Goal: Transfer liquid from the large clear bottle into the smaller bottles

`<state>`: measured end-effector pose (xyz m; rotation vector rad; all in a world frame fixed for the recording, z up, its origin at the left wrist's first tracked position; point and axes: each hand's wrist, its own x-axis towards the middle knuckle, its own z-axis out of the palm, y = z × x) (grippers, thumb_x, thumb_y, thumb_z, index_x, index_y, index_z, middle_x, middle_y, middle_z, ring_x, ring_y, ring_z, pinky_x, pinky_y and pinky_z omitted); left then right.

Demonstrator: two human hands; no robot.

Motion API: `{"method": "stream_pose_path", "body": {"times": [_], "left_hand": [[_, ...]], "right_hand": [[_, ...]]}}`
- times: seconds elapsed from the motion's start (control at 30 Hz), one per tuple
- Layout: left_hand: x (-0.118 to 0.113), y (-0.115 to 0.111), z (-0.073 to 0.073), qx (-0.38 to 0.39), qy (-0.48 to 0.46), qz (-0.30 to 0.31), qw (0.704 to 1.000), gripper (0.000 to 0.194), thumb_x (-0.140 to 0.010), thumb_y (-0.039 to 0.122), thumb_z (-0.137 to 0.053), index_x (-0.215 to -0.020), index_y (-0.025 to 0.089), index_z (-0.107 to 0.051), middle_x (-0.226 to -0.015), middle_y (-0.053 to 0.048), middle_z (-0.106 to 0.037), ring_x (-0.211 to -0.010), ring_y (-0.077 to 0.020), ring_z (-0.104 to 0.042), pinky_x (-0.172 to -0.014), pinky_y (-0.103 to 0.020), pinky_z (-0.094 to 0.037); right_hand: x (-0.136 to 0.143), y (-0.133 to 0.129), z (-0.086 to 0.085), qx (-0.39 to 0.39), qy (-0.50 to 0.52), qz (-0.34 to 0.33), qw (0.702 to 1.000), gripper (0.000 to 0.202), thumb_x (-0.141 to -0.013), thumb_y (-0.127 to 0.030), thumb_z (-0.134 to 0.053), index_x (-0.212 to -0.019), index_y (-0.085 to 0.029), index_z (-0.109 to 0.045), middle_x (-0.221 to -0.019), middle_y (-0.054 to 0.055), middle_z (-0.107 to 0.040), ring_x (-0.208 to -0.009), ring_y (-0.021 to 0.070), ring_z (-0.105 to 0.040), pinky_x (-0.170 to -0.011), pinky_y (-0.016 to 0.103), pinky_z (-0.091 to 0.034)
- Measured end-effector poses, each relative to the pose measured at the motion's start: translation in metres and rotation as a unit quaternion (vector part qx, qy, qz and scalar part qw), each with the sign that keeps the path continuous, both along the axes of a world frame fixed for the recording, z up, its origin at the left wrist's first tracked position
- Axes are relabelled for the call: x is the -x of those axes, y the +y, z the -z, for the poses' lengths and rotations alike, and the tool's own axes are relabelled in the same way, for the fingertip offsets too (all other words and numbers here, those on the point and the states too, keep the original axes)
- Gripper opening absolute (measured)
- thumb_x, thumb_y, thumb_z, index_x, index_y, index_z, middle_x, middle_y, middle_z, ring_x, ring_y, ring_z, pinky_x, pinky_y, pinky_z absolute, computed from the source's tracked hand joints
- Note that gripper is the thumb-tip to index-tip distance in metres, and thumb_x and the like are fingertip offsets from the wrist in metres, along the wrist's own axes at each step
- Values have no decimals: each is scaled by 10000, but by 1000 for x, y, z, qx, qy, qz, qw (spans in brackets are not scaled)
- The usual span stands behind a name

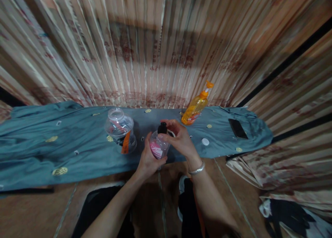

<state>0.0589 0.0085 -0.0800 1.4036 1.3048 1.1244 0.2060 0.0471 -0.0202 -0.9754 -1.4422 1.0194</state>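
Observation:
Near the front edge of the cloth-covered surface, my left hand (150,160) is wrapped round the body of a clear bottle (158,146) with a pink and white label. The bottle has a black top (162,128). My right hand (177,136) grips that top, its thumb in front and its fingers behind. Left of my hands stands a clear plastic jar (120,129) without a lid, with a dark and orange label. To the right is a pump bottle (194,109) of orange-yellow liquid with an orange pump head. A small white cap (205,141) lies to the right of my right hand.
A dark phone (238,129) lies at the right end of the blue-green cloth (85,141). Pleated patterned curtains (145,51) hang behind and to the right. A black and white bundle (290,217) rests on the floor at lower right.

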Motion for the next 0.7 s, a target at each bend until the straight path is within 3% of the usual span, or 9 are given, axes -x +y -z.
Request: {"method": "stream_pose_path", "body": {"times": [0.1,0.23,0.33,0.4,0.47,0.57,0.63,0.7], "left_hand": [[1,0,-1,-1,5,5,1000,1053,-573,219,-791,-1480,195,-256,-1268,-118,-650,-1139,-292,-674,-1034,-475,-513],[2,0,-2,-1,9,3,1000,1061,-580,231,-795,-1481,178,-237,-1302,-139,-629,-1171,-300,-657,-1053,-485,-498],[4,1,-2,-2,14,-4,1000,1055,-579,230,-801,-1476,194,-247,-1299,-133,-628,-1164,-300,-657,-1054,-490,-495],[5,1,-3,-4,17,-13,1000,1047,-569,219,-802,-1468,201,-266,-1290,-125,-631,-1163,-302,-656,-1056,-493,-494],[7,2,-3,-4,20,-20,1000,1044,-563,212,-799,-1467,192,-278,-1250,-119,-646,-1140,-306,-664,-1049,-499,-499],[9,4,-3,-2,20,-27,999,1049,-566,221,-795,-1476,163,-278,-1185,-119,-668,-1081,-312,-684,-1028,-506,-515],[10,5,-3,-2,18,-29,999,1053,-563,230,-798,-1477,156,-282,-1176,-121,-670,-1067,-314,-687,-1017,-499,-524],[10,6,-1,-4,16,-32,999,1055,-555,235,-804,-1476,167,-293,-1177,-118,-670,-1059,-314,-690,-1008,-490,-531]], "right_hand": [[0,-2,-1,15,14,-32,999,437,-728,-575,-818,-950,-228,-675,-1140,47,-735,-1078,218,-675,-1040,394,-502],[-7,0,0,29,23,-94,995,482,-815,-596,-737,-1179,-285,-685,-1223,34,-723,-1198,215,-644,-1086,371,-476],[-24,13,13,27,10,-35,999,542,-866,-645,-643,-1292,-310,-635,-1293,51,-700,-1270,231,-613,-1110,409,-459],[-41,25,29,38,-78,78,993,521,-922,-610,-572,-1304,-260,-626,-1314,100,-685,-1257,253,-624,-1097,433,-461],[-55,34,46,72,-256,189,945,448,-967,-471,-555,-1310,-188,-612,-1365,162,-644,-1291,280,-597,-1109,434,-434],[-66,38,66,121,-493,192,840,339,-998,-352,-524,-1210,-118,-646,-1258,211,-676,-1227,280,-628,-1047,375,-453],[-65,37,74,120,-543,160,815,295,-999,-343,-529,-1109,-114,-680,-1159,193,-702,-1139,258,-660,-994,335,-470],[-59,34,77,104,-553,144,814,227,-966,-300,-580,-1069,-128,-689,-1156,165,-696,-1119,239,-653,-986,316,-466]]}}
